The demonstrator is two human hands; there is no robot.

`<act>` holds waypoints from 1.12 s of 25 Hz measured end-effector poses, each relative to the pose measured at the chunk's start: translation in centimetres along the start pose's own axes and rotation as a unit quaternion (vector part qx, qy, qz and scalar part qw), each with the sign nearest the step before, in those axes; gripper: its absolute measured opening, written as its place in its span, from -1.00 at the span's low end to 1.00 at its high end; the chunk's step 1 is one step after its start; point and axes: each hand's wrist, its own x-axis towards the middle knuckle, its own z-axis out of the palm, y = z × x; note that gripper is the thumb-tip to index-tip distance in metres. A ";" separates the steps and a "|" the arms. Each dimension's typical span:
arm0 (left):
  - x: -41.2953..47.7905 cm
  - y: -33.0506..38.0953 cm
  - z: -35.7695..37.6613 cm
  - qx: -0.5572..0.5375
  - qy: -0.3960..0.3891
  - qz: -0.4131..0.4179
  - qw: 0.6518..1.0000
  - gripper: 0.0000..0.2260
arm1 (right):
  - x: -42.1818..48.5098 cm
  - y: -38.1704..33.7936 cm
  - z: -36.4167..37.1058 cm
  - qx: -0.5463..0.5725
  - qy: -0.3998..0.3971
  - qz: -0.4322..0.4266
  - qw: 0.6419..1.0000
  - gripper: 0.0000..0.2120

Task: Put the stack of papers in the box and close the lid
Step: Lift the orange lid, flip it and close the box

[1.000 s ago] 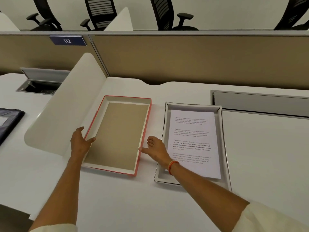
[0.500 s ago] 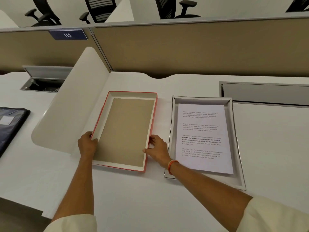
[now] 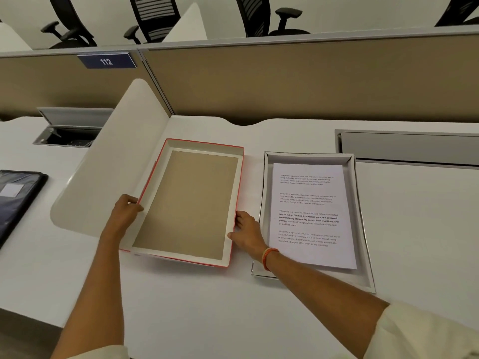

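Both hands are now clamping the long sides of the lid (image 3: 197, 203), where a second ago they were only reaching toward its edges, open and just touching. Since then the person's head is also leaning in, so everything is sitting larger and lower in view, though the lid itself is lying in the same spot on the tabletop (image 3: 207, 307).

Nearest to me, the left hand (image 3: 124, 213) is curling around the lid's left rim, thumb hooking over the red edge, fingers hidden beneath or behind it. The right hand (image 3: 246, 231), with an orange band (image 3: 268, 257) at the wrist, is pressing on the right rim, thumb inside, fingers outside. Each grip is closing on cardboard and nothing else.

Just right of the lid, the stack of papers (image 3: 309, 213) is already lying flat inside the box (image 3: 363, 216), its printed top sheet facing up. The two trays are sitting side by side, apart, not touching.

So loading looks done, I would say, and closing is beginning: the lid is lying inside-up, so it probably needs lifting, flipping and lowering squarely over the box.

Farther back, a white divider (image 3: 108, 164) is curving up behind the left hand, and a tan partition (image 3: 311, 81) is crossing the rear.
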 end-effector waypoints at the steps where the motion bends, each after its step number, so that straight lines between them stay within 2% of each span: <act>1: -0.3 0.5 -0.2 -0.008 0.003 0.004 1.000 -0.77 | 0.0 0.1 -0.2 -0.007 0.000 -0.003 1.000 -0.45; 4: -1.3 2.0 -0.4 0.002 0.007 0.026 1.000 -0.68 | 0.2 0.4 -0.5 -0.029 0.002 0.000 1.000 -0.47; 7: -2.4 3.4 -0.6 0.023 0.000 0.083 0.996 -0.79 | 0.2 0.6 -0.9 -0.061 0.010 0.007 0.998 -0.56; 10: -3.8 4.7 -0.7 0.054 0.027 0.117 0.991 -0.73 | 0.1 -0.3 -1.6 -0.129 0.035 -0.006 0.991 -0.71; 12: -5.0 5.6 -0.7 0.085 0.053 0.144 0.985 -0.74 | 0.0 -2.2 -2.3 -0.152 0.067 -0.035 0.985 -0.62; 14: -6.5 6.7 -0.6 0.112 0.072 0.171 0.976 -0.78 | 0.0 -5.0 -2.8 -0.123 0.067 -0.070 0.988 -0.48; 16: -8.3 8.0 -0.4 0.134 0.097 0.187 0.968 -0.82 | -0.1 -8.3 -2.9 -0.073 0.043 -0.094 0.992 -0.45; 18: -10.0 9.3 -0.1 0.156 0.125 0.187 0.962 -0.78 | 0.1 -11.5 -2.7 -0.041 0.019 -0.111 0.993 -0.51; 21: -12.3 11.3 0.6 0.192 0.137 0.183 0.954 -0.84 | -0.3 -15.5 -1.6 0.013 -0.022 -0.124 0.992 -0.75; 24: -14.7 13.4 1.4 0.217 0.141 0.177 0.950 -0.86 | -0.4 -18.1 -0.8 0.043 -0.049 -0.110 0.992 -0.75; 28: -17.1 15.1 2.7 0.242 0.155 0.182 0.940 -0.83 | -0.7 -20.3 -1.3 0.088 -0.046 -0.096 0.990 -0.71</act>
